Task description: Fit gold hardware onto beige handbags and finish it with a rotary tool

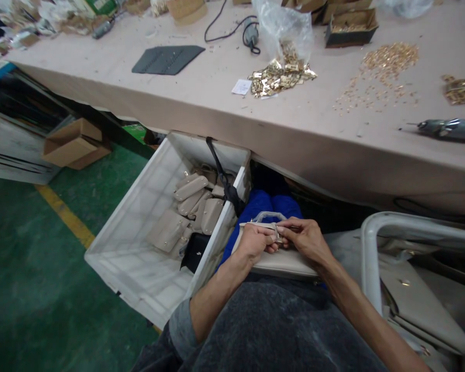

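Note:
A beige handbag [281, 262] lies on my lap, its small handle [270, 215] sticking up at the far side. My left hand [256, 241] is closed on the bag's top edge. My right hand [307, 238] pinches the same edge right beside it, around a small metal fitting [279, 238] between the fingertips of both hands. Both forearms reach in from the bottom of the view.
A white plastic crate [139, 248] at my left holds several beige bag pieces and a black one. More beige bags [418, 299] lie at my right behind a grey rail. The pink table [201, 98] carries gold hardware [279, 77], a screwdriver tool [449, 129] and a dark panel [166, 59].

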The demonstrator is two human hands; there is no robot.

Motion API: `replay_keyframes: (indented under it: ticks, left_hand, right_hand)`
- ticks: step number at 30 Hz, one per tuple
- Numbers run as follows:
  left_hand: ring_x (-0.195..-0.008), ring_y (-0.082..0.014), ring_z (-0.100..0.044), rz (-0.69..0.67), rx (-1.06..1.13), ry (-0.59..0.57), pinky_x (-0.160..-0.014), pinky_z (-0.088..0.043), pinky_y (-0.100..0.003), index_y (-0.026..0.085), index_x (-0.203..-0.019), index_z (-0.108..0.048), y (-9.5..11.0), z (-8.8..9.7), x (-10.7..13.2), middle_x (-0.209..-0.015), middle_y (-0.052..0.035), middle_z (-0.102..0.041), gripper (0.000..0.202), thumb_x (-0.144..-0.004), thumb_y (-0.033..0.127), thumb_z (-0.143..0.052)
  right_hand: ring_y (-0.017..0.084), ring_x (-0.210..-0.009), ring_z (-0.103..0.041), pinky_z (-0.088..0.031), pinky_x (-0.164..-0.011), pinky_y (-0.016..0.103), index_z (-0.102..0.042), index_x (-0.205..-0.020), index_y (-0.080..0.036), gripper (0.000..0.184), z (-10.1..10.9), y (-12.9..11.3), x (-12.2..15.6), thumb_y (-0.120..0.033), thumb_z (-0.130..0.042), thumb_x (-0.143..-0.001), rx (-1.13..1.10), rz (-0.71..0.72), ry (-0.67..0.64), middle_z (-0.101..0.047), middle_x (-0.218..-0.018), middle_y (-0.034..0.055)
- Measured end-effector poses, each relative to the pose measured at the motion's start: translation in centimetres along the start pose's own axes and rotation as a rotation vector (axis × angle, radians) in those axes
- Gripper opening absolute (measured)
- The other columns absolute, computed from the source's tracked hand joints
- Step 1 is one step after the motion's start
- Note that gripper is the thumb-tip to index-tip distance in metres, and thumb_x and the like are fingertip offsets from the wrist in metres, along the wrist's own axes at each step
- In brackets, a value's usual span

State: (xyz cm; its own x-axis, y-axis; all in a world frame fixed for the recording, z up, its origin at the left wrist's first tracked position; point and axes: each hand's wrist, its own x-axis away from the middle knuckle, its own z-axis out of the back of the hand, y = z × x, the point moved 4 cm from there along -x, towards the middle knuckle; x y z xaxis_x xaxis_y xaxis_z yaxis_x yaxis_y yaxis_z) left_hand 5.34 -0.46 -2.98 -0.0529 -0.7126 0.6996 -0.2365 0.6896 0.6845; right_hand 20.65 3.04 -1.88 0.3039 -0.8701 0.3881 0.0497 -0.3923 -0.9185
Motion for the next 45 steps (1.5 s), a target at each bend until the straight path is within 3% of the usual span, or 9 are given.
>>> replay_keyframes:
  ticks: [11,15,19,25,29,33,36,39,45]
  left_hand:
    - [-0.043,-0.0112,-0.057,0.001,-0.002,0.024,-0.039,-0.041,-0.020,0.008,-0.064,-0.075,0.2,-0.3,0.5,-0.058,-0.0083,-0.069,0.017,-0.062,0.024,-0.080]
    - [-0.041,-0.0078,-0.051,-0.024,0.009,0.056,-0.038,-0.035,-0.019,0.009,-0.062,-0.074,0.5,-0.8,0.7,-0.058,-0.0073,-0.069,0.010,-0.062,0.019,-0.074]
    - [-0.041,-0.0068,-0.048,-0.012,0.032,0.061,-0.039,-0.033,-0.019,0.010,-0.061,-0.073,0.4,-1.0,0.8,-0.058,-0.0069,-0.068,0.009,-0.063,0.019,-0.074]
    - [-0.040,-0.0083,-0.049,0.021,0.105,0.107,-0.037,-0.034,-0.020,0.008,-0.062,-0.071,0.2,-0.9,0.7,-0.058,-0.0088,-0.068,0.010,-0.062,0.018,-0.075]
    - [-0.040,-0.0086,-0.049,0.011,0.114,0.122,-0.037,-0.036,-0.020,0.010,-0.064,-0.068,0.3,-1.1,0.9,-0.058,-0.0070,-0.067,0.019,-0.069,0.026,-0.077]
    - [-0.042,-0.0108,-0.051,-0.137,-0.036,0.231,-0.040,-0.041,-0.022,0.012,-0.074,-0.070,0.8,-1.0,1.4,-0.060,-0.0052,-0.068,0.024,-0.083,0.034,-0.072]
    - [-0.058,-0.0143,-0.063,-0.340,-0.294,0.268,-0.055,-0.051,-0.024,0.014,-0.091,-0.078,1.7,-0.9,2.0,-0.081,-0.0077,-0.075,0.013,-0.083,0.019,-0.069]
    - [-0.078,-0.0189,-0.069,-0.497,-0.528,0.202,-0.073,-0.055,-0.028,0.019,-0.101,-0.083,2.6,-1.3,2.5,-0.098,-0.0084,-0.078,0.025,-0.081,0.011,-0.070]
    - [-0.086,-0.0225,-0.069,-0.602,-0.675,0.225,-0.082,-0.052,-0.031,0.022,-0.096,-0.085,3.2,-1.5,2.6,-0.088,-0.0061,-0.078,0.026,-0.084,0.009,-0.065]
  right_hand:
    - [0.019,-0.056,-0.059,-0.049,-0.050,0.030,-0.078,-0.087,-0.016,0.042,0.0,0.3,0.1,-0.056,-0.083,-0.073,0.096,-0.001,0.034,-0.069,-0.069,0.0068]
    - [0.024,-0.074,-0.066,-0.053,-0.066,0.034,-0.080,-0.090,-0.018,0.031,0.5,-0.1,0.3,-0.047,-0.071,-0.087,0.266,0.137,0.071,-0.073,-0.084,0.0087]
    - [0.024,-0.093,-0.067,-0.054,-0.083,0.036,-0.081,-0.105,-0.022,0.025,0.3,-0.9,1.2,-0.031,-0.060,-0.095,0.426,0.355,-0.019,-0.070,-0.101,0.0088]
    - [0.023,-0.091,-0.065,-0.052,-0.082,0.035,-0.079,-0.106,-0.023,0.024,-0.1,-0.8,1.4,-0.022,-0.056,-0.099,0.576,0.547,-0.067,-0.066,-0.101,0.0082]
    - [0.022,-0.090,-0.063,-0.050,-0.081,0.034,-0.076,-0.101,-0.022,0.025,-0.2,-0.8,1.1,-0.023,-0.051,-0.102,0.618,0.540,-0.106,-0.065,-0.100,0.0080]
    - [0.020,-0.086,-0.062,-0.048,-0.079,0.033,-0.074,-0.091,-0.022,0.028,-0.1,-1.0,0.9,-0.024,-0.050,-0.104,0.625,0.489,-0.108,-0.064,-0.095,0.0066]
    - [0.020,-0.084,-0.061,-0.046,-0.077,0.032,-0.073,-0.091,-0.022,0.026,0.0,-0.6,0.7,-0.025,-0.051,-0.103,0.651,0.465,-0.107,-0.064,-0.091,0.0055]
    - [0.020,-0.082,-0.059,-0.044,-0.074,0.032,-0.071,-0.087,-0.022,0.023,0.2,-0.1,0.5,-0.025,-0.053,-0.101,0.678,0.454,-0.104,-0.062,-0.086,0.0044]
    - [0.020,-0.079,-0.059,-0.042,-0.073,0.032,-0.071,-0.082,-0.022,0.026,0.3,0.0,0.5,-0.027,-0.053,-0.101,0.692,0.418,-0.100,-0.063,-0.084,0.0042]
